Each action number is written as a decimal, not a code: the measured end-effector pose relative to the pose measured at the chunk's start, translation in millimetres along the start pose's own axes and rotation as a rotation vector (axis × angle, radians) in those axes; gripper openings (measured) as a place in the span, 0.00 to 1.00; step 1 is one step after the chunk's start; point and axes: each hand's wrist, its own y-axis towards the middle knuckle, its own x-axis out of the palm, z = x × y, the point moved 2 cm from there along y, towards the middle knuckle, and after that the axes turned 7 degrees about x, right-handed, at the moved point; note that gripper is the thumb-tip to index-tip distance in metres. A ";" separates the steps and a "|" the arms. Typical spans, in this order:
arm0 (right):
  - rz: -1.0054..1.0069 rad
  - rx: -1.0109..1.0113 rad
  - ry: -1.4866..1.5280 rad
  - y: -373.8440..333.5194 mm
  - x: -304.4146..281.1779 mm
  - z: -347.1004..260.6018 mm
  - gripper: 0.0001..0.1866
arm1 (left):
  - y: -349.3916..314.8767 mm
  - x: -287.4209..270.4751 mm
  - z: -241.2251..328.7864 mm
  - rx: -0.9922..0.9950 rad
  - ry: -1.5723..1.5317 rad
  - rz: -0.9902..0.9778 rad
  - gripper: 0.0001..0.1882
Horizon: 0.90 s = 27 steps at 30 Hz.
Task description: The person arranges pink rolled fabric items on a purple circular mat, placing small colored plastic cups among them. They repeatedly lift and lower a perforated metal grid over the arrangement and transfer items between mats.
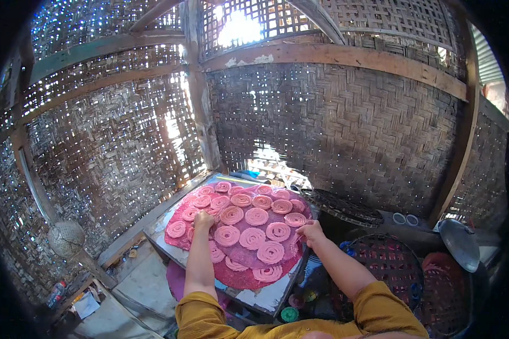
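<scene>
While the left hand (204, 219) sits over the left side of the spread, its fingers are curled; whether they grip anything cannot be told. The right hand (311, 233), near the tabletop's right edge, appears to pinch the rim of a translucent purple sheet (244, 256) between thumb and fingers. Pink coils (252, 238) lie on this sheet and around it on a crimson layer (232, 278), covering most of the tabletop (260, 300); worn board shows at its near corner. A dark openwork basket (382, 265) stands to the right of the tabletop.

Handling assessment: the sheet looks thin and likely to sag under the coils. Both sides should be worked level, with light, even tension. Slack would probably let coils slide together; a sharp pull could crease or crack them.
</scene>
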 end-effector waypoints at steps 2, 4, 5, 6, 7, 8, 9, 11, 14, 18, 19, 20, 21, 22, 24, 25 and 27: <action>-0.030 0.005 0.032 -2.0 -2.1 -1.0 0.30 | -8.5 0.0 11.8 -0.033 0.040 0.008 0.20; -0.138 -0.010 0.062 4.9 -4.6 1.5 0.34 | -16.3 -7.6 24.4 -0.030 0.052 0.006 0.21; -0.150 -0.028 0.039 7.2 -6.4 2.3 0.35 | -15.9 -7.2 26.4 -0.012 0.049 -0.004 0.21; -0.171 -0.045 0.011 7.7 -5.0 2.7 0.37 | -17.2 -9.1 23.9 -0.003 0.045 -0.009 0.21; -0.193 -0.063 -0.017 7.7 -3.6 2.8 0.38 | -12.7 -7.6 19.2 0.017 0.025 0.012 0.20; -0.213 -0.066 -0.011 7.4 -2.0 2.7 0.38 | -3.7 -3.4 12.9 0.037 0.006 0.033 0.19; -0.233 -0.066 -0.005 6.8 -0.2 3.6 0.38 | 0.9 -1.3 8.4 0.055 -0.012 0.052 0.18; -0.223 -0.076 -0.019 11.2 -7.6 4.1 0.37 | -22.4 -18.2 42.6 0.099 0.019 0.085 0.15; -0.236 -0.118 -0.087 19.1 -2.8 3.1 0.33 | -24.6 -25.1 46.5 0.264 -0.022 0.245 0.13; -0.254 -0.206 -0.138 28.0 4.2 -4.6 0.25 | -30.1 -37.9 62.4 0.487 -0.083 0.449 0.11; -0.258 -0.230 -0.157 29.4 4.5 -8.0 0.23 | -33.2 -42.2 69.5 0.507 -0.130 0.455 0.11; -0.279 -0.220 -0.162 30.6 3.4 -11.0 0.21 | -36.9 -46.7 76.8 0.528 -0.176 0.462 0.11; -0.307 -0.211 -0.168 27.6 5.2 -17.3 0.20 | -39.7 -52.9 81.5 0.544 -0.220 0.472 0.10; -0.334 -0.203 -0.175 24.4 6.6 -24.4 0.18 | -40.1 -58.2 86.0 0.544 -0.232 0.488 0.11; -0.415 -0.206 -0.146 18.4 3.3 -41.7 0.17 | -44.1 -70.3 98.0 0.546 -0.258 0.511 0.11; -0.451 -0.206 -0.132 15.5 -0.5 -50.9 0.16 | -48.4 -78.6 104.3 0.575 -0.285 0.527 0.10; -0.468 -0.192 -0.142 10.2 -9.5 -70.1 0.14 | -61.8 -99.2 118.3 0.633 -0.337 0.553 0.08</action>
